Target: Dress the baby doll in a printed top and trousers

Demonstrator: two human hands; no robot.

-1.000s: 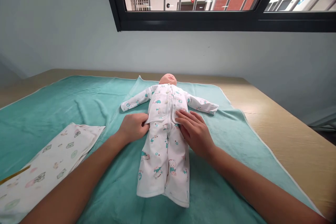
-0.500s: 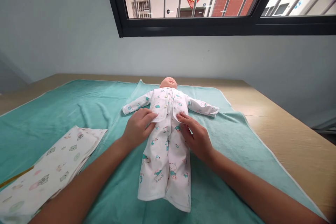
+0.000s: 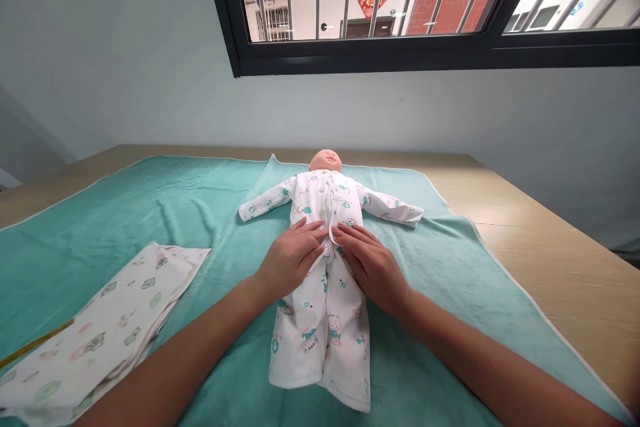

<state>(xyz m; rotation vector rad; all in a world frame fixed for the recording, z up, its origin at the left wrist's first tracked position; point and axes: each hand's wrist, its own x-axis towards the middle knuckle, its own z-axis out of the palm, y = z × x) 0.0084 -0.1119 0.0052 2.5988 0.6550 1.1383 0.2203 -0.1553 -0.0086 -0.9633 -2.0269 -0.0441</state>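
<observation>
A baby doll [image 3: 326, 160] lies on its back, arms out to the sides, in a white printed jacket [image 3: 311, 197] and matching white trousers [image 3: 305, 320]. The jacket has small buttons down its front. My left hand [image 3: 295, 255] rests on the lower left part of the jacket, its fingers stretched flat toward the middle. Across from it, my right hand [image 3: 373, 263] lies over the lower right front panel with its fingers extended by the curved hem. The fingertips of both hands are close together at the front opening. My thumbs are partly hidden.
A teal blanket [image 3: 210, 340] covers most of the wooden table [image 3: 520, 233]. To the left lies a folded white printed cloth [image 3: 120, 327], with a yellow strip [image 3: 37, 343] beside it. Behind the table are a grey wall and a barred window [image 3: 380, 57].
Both hands have moved inward over the jacket, the left one more, so the fingertips are now nearer each other at the front opening. The view has shifted slightly.
</observation>
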